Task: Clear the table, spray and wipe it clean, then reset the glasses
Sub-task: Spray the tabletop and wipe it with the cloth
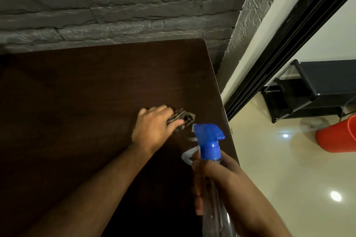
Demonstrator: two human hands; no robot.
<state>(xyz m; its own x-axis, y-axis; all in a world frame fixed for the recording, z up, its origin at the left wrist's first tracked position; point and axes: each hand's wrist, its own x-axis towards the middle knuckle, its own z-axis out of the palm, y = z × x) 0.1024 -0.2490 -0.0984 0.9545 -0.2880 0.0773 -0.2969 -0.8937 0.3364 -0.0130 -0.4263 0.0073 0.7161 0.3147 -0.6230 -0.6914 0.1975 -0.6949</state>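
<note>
The cloth (pixel 183 118) lies on the bench (pixel 86 92), near its right edge, under the left hand (pixel 152 129). The spray bottle (pixel 211 152) is just right of it, nearer the person. A wall (pixel 115 5) stands behind the bench. A bucket (pixel 339 134) and a rack (pixel 300 90) sit on the floor (pixel 289 179) to the right.

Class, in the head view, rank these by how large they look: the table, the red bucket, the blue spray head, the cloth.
1. Table
2. Red bucket, cut off by the frame
3. Blue spray head, though it is nearer the camera
4. Cloth, partly hidden under the left hand
</note>
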